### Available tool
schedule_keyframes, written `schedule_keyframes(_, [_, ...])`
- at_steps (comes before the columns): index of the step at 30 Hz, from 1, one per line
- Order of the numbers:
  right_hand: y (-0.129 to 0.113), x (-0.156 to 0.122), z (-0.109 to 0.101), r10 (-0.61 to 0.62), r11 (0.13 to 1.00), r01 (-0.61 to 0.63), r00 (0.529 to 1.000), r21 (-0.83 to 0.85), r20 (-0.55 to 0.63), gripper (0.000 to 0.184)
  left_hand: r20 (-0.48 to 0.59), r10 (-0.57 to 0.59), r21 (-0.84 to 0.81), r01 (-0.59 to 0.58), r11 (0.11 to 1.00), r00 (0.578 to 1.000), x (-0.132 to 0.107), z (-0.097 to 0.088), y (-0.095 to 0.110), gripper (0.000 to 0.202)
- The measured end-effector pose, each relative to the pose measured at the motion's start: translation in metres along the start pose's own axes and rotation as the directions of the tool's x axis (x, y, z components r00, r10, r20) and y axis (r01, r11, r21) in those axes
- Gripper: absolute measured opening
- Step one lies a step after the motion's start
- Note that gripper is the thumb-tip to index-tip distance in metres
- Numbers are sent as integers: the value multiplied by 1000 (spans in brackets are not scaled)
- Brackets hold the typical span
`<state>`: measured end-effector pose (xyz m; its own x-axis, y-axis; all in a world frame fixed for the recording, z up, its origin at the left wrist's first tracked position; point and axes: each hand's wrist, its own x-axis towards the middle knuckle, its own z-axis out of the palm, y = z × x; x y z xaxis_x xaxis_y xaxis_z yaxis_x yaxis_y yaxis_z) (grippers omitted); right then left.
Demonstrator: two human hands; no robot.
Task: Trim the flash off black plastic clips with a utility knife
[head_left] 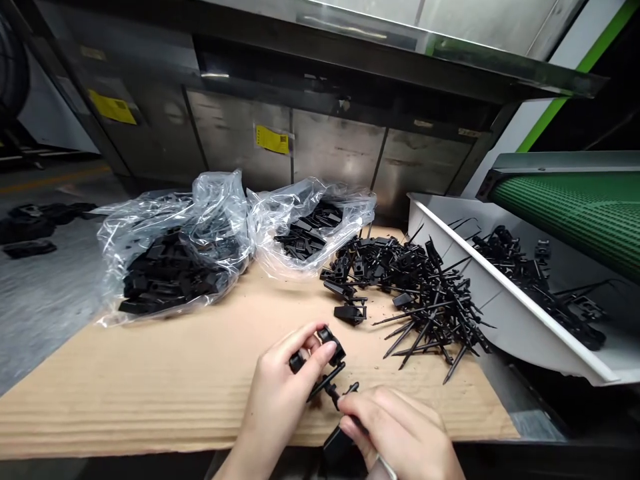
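Note:
My left hand (280, 393) pinches one end of a black plastic moulded piece (320, 363), a sprue with small parts still joined to it, low over the cardboard sheet (175, 373). My right hand (400, 430) grips the other end of that piece near the front edge, fingers curled round a black part. A loose heap of black plastic parts and thin sprue rods (415, 287) lies just beyond my hands to the right.
Two clear plastic bags of black parts (175, 267) (307, 230) sit at the back of the cardboard. A white chute (460, 247) holding more black parts slopes down from a green conveyor belt (575, 213) on the right. A steel machine front (300, 140) stands behind.

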<state>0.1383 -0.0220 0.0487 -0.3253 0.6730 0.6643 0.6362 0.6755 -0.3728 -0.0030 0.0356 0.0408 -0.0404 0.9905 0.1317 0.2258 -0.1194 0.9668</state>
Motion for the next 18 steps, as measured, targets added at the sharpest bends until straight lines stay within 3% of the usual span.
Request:
schedule_keyframes(7, [9, 15, -7, 115, 989, -120, 992, 83, 54, 22, -17, 150, 267, -140, 953, 989, -1, -10, -10, 30])
schedule_keyframes(11, [13, 7, -21, 176, 983, -174, 984, 63, -32, 11, 4, 169, 440, -154, 885, 986, 14, -27, -22, 25])
schedule_keyframes(14, [13, 1, -31, 181, 983, -182, 979, -3, -97, 12, -83, 265, 536, -181, 825, 961, 9, -30, -19, 33])
schedule_keyframes(16, [12, -1, -36, 151, 985, -160, 981, -69, -119, 13, -106, 336, 506, -240, 828, 936, -6, -23, -12, 44])
schedule_keyframes(18, [9, -2, -36, 119, 982, -139, 981, -131, -150, 12, 64, 282, 317, -288, 904, 957, -22, -10, -5, 48])
